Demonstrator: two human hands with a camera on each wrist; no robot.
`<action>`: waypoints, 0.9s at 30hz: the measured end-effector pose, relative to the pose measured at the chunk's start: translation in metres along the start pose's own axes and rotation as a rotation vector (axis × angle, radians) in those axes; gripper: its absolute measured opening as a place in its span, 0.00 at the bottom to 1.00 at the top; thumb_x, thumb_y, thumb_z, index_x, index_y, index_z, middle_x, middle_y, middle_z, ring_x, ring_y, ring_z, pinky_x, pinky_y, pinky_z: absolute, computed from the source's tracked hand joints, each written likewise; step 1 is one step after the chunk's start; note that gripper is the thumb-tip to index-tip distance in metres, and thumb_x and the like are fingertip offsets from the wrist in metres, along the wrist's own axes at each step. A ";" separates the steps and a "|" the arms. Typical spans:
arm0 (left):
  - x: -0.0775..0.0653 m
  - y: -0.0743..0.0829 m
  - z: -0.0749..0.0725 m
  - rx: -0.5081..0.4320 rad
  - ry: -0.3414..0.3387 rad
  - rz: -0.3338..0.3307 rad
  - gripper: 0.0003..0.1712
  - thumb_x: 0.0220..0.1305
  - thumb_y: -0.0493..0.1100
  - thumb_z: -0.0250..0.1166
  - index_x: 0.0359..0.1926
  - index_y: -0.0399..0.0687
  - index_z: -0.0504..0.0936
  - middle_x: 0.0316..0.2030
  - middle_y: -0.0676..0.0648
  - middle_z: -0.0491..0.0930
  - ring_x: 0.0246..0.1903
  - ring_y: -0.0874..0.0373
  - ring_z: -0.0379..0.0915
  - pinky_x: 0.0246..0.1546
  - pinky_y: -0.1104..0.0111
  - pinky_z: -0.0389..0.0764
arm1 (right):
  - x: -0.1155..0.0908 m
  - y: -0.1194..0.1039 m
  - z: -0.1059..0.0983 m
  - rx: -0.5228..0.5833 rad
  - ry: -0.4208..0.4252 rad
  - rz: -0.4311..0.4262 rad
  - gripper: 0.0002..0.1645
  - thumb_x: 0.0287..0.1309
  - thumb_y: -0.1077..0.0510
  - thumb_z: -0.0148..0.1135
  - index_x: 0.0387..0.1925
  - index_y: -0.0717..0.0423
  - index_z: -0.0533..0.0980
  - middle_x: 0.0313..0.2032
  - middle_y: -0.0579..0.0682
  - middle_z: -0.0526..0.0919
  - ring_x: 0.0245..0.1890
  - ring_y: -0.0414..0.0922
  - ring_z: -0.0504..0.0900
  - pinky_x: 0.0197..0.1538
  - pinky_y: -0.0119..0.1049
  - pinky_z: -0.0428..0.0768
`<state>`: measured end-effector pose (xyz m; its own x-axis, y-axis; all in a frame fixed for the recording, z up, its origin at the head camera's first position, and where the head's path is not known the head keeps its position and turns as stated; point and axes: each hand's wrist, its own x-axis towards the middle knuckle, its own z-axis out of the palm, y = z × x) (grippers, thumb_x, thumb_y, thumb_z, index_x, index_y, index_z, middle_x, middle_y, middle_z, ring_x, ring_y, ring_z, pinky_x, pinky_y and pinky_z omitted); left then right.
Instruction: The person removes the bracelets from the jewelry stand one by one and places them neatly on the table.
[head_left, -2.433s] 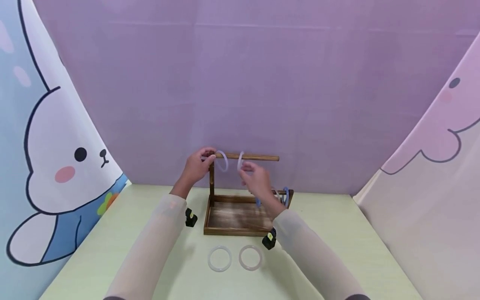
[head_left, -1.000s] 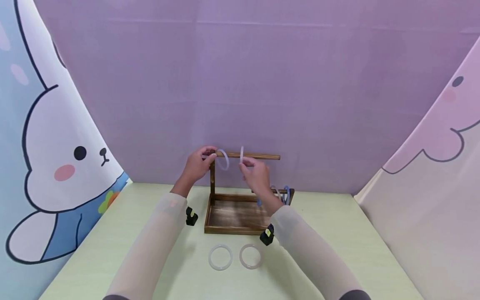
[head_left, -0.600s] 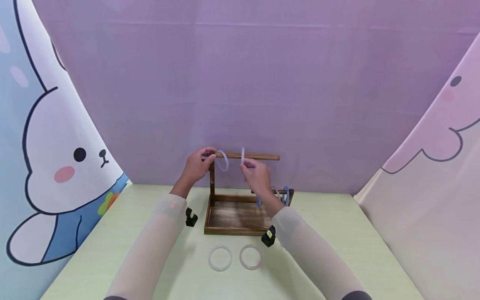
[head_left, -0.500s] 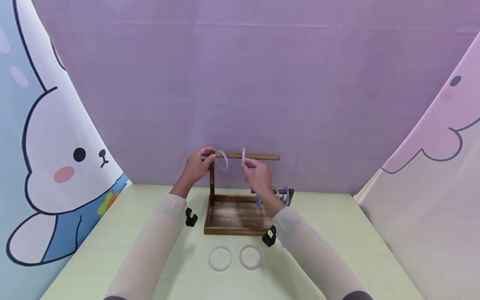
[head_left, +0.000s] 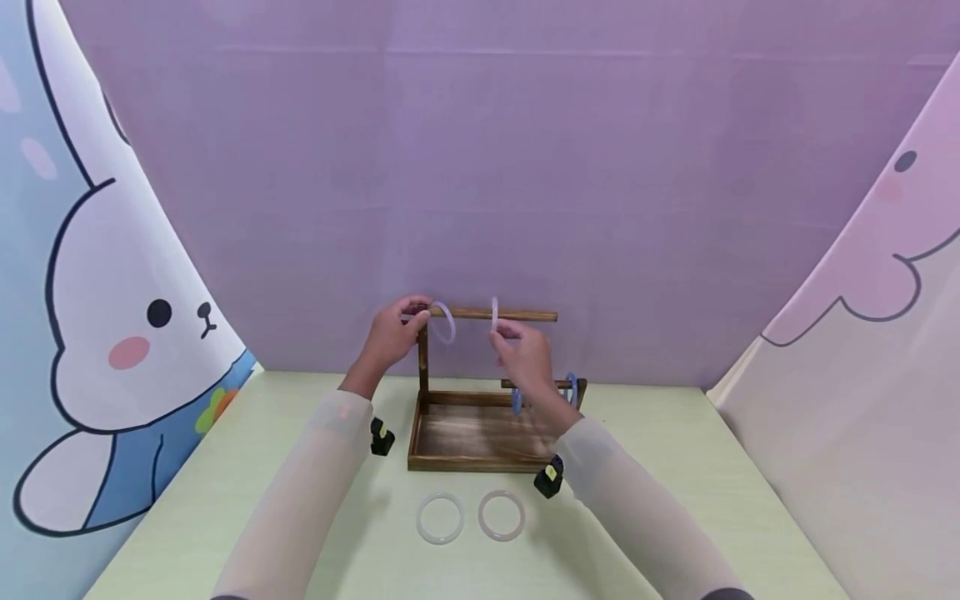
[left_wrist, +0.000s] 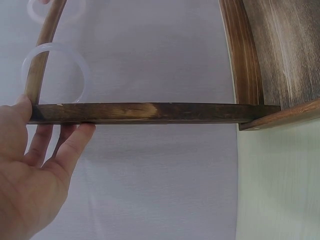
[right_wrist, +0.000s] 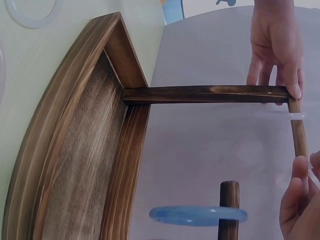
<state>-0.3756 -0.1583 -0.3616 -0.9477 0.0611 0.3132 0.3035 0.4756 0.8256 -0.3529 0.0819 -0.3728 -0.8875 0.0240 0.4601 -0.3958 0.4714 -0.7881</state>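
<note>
My left hand (head_left: 395,332) grips the top corner of a wooden bangle stand (head_left: 423,367), thumb at the upper bar and fingers behind the post in the left wrist view. A translucent pale bangle (left_wrist: 56,45) hangs around the upper bar (head_left: 528,316), close to that hand. Farther right along the bar, my right hand (head_left: 522,354) pinches the lower edge of a second pale bangle (head_left: 494,312) between thumb and fingertips. This bangle stands upright and edge-on, overlapping the bar in the head view.
Two pale bangles (head_left: 440,517) lie flat on the light green table (head_left: 645,500) before the stand's tray (head_left: 480,463). A lower bar (head_left: 510,384) on the right carries blue bangles (right_wrist: 197,215), partly hidden by my right forearm. A purple cloth (head_left: 480,167) rises behind.
My right hand first raised and straightened its bangle, then moved slightly right along the upper bar with it. My left hand has stayed at the stand's corner.
</note>
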 end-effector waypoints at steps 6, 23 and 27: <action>0.000 0.000 0.000 -0.002 0.005 -0.003 0.18 0.78 0.51 0.56 0.62 0.52 0.78 0.57 0.40 0.78 0.52 0.44 0.79 0.47 0.53 0.87 | 0.000 0.003 -0.006 -0.011 0.018 0.002 0.12 0.65 0.57 0.68 0.49 0.52 0.86 0.43 0.53 0.91 0.20 0.43 0.85 0.20 0.29 0.79; -0.001 0.000 0.001 -0.008 -0.005 -0.011 0.20 0.78 0.51 0.56 0.63 0.51 0.77 0.58 0.40 0.77 0.53 0.44 0.79 0.49 0.53 0.87 | -0.001 0.012 -0.025 0.021 -0.010 0.021 0.13 0.66 0.54 0.67 0.50 0.51 0.86 0.45 0.54 0.90 0.23 0.48 0.87 0.20 0.31 0.80; -0.001 0.001 0.001 -0.006 -0.005 -0.008 0.19 0.78 0.51 0.56 0.63 0.51 0.77 0.58 0.40 0.77 0.54 0.44 0.79 0.49 0.53 0.87 | -0.001 0.014 -0.029 0.010 -0.004 0.024 0.13 0.66 0.55 0.67 0.50 0.52 0.86 0.44 0.54 0.90 0.23 0.48 0.87 0.20 0.32 0.80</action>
<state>-0.3746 -0.1574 -0.3612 -0.9507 0.0616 0.3040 0.2963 0.4707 0.8310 -0.3505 0.1143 -0.3723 -0.8980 0.0315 0.4390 -0.3763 0.4622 -0.8029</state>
